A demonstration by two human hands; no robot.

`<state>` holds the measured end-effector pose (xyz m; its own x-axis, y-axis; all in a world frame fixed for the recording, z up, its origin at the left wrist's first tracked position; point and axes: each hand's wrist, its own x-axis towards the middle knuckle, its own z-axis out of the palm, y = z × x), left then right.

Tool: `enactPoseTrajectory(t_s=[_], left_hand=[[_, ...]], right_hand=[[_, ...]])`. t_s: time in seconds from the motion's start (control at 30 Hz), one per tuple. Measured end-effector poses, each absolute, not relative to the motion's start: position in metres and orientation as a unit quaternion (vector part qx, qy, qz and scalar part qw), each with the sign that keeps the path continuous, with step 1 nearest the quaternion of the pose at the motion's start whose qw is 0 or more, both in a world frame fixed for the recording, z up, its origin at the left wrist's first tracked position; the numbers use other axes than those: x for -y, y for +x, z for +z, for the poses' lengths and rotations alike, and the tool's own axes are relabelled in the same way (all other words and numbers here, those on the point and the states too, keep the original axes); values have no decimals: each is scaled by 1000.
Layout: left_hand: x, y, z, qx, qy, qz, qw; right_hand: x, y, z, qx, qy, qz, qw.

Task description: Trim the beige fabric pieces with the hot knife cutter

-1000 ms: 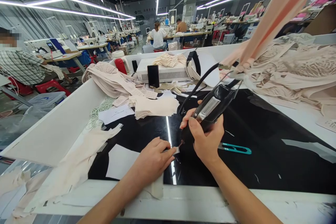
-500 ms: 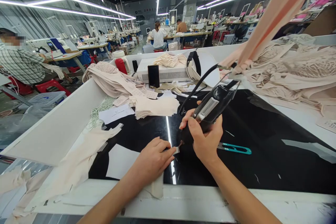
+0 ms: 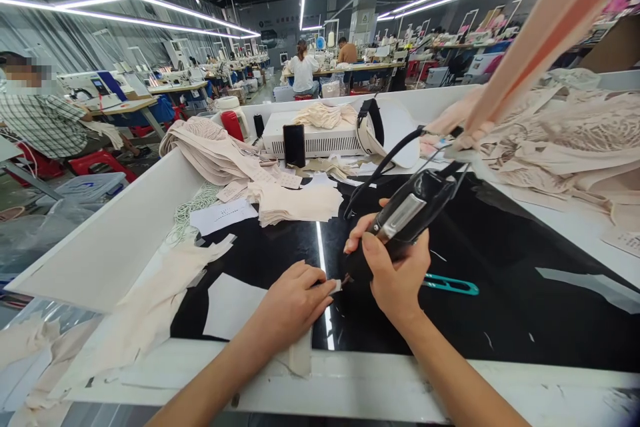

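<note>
My right hand (image 3: 400, 273) is wrapped around a thick black corded hand tool (image 3: 410, 210) with a silver plate on its side. The tool leans down to the left, and its small metal tip (image 3: 349, 278) is close to my left fingertips. My left hand (image 3: 295, 300) lies low over a narrow pale fabric strip (image 3: 300, 355), fingers together, pressing it to the black work surface (image 3: 480, 233). The strip's end shows just past the fingertips; whether the tip touches it I cannot tell. Teal thread snips (image 3: 453, 284) lie right of my right hand.
A pale cut-fabric stack (image 3: 300, 203), a white paper piece (image 3: 233, 307) and a printed slip (image 3: 223, 215) lie left of centre. Behind stand a phone (image 3: 294, 145) and a white vented box (image 3: 330, 140). A peach fabric band (image 3: 540, 47) hangs down to the tool. Co-workers sit beyond.
My right hand and the black tool have shifted slightly to the right. My left hand stays in place on the fabric strip.
</note>
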<state>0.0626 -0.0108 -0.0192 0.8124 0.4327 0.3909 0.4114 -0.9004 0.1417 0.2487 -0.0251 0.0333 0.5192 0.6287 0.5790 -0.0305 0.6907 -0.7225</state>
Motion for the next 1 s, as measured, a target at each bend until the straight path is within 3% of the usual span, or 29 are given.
enactPoseTrajectory(t_s=[1.0], left_hand=[[31,46,-28,-240,938,248,28]], right_hand=[[45,257,30,449,-350,212,795]])
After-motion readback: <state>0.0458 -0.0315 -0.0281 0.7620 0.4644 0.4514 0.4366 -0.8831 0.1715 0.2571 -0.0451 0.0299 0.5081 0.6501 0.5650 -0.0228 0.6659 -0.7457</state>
